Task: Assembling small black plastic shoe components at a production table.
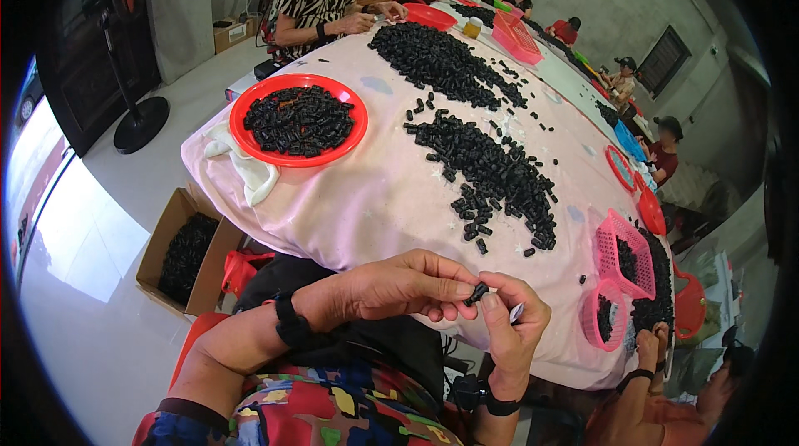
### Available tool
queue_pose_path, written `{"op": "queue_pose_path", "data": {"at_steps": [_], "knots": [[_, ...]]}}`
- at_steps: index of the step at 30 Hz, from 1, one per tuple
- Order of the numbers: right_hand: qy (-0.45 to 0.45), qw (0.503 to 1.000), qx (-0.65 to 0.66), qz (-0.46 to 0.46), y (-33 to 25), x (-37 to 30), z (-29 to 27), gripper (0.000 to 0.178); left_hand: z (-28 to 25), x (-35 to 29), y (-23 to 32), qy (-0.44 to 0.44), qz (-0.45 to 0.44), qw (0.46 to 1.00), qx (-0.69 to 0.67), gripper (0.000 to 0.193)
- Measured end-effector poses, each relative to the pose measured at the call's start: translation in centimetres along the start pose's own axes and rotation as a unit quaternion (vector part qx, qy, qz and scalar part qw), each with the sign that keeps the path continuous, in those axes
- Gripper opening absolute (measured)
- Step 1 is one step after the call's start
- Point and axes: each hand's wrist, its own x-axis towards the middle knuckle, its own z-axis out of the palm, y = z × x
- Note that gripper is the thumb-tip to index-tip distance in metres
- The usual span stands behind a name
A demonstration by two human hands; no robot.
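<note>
Small black part (477,293) pinched between both hands just off the near table edge; its long axis looks tilted up to the right, too small to be sure. Left hand (399,284) curled, fingertips closed on the part. Right hand (508,321) closed, thumb up against the part, a thin light bit showing by its fingers. Table (374,196) under pale pink cloth, black pieces (491,171) heaped along it. Red tray (298,119) of pieces far left. Pink baskets (624,255) at right. Brown box (185,250) of pieces on floor, left
</note>
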Motion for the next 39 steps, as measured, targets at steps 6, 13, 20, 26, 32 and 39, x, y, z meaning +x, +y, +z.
{"op": "queue_pose_path", "data": {"at_steps": [6,13,20,26,32,39], "knots": [[0.004,0.999,-0.027,-0.034,0.6,0.2,0.1,0.019,0.3,0.1,0.2,0.025,0.01,1.0,0.01,0.023],[-0.011,1.0,0.011,-0.004,0.3,-0.1,-0.1,0.024,0.5,0.3,0.2,0.017,0.003,1.0,0.0,0.02],[-0.025,0.999,-0.012,-0.034,-0.5,0.0,-0.2,0.027,0.9,0.4,0.0,0.016,0.02,1.0,0.008,0.016],[-0.023,0.999,-0.002,-0.036,0.5,-0.3,-0.4,0.026,0.9,0.6,-0.3,0.033,0.039,0.998,0.041,0.015],[0.009,0.998,0.0,-0.055,-0.3,-0.1,0.3,0.019,1.1,0.7,-0.3,0.043,0.049,0.997,0.045,0.015],[0.012,1.0,-0.025,-0.015,-0.5,-0.4,0.0,0.017,1.5,0.6,-0.4,0.039,0.037,0.998,0.037,0.019]]}}
